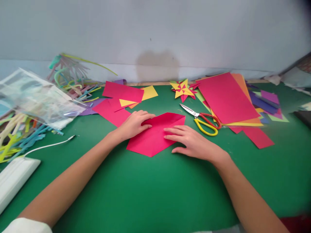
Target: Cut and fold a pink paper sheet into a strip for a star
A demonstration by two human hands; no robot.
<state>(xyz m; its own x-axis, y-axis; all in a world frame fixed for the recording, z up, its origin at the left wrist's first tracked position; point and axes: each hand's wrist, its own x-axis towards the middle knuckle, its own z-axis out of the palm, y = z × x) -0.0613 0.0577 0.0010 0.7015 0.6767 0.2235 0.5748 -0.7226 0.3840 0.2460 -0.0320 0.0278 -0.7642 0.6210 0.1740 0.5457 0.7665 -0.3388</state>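
Observation:
A sheet of red paper (155, 137) with crease lines lies on the green table in front of me, its near corner pointing towards me. My left hand (136, 124) is on its left side, thumb over the paper and fingers curled at the upper left edge, closed on it. My right hand (190, 140) rests over the right side with its fingers apart, fingertips touching the sheet. Just beyond the right hand lie scissors (202, 119) with red and yellow handles, blades slightly apart.
A folded red and yellow paper star (183, 90) sits near the wall. Red sheets (228, 98) are stacked at the right, with cut pieces (122, 91) at the back left. Pipe cleaners (17, 136), a plastic bag (41, 97) and a white power bank with a cable (17, 178) lie left.

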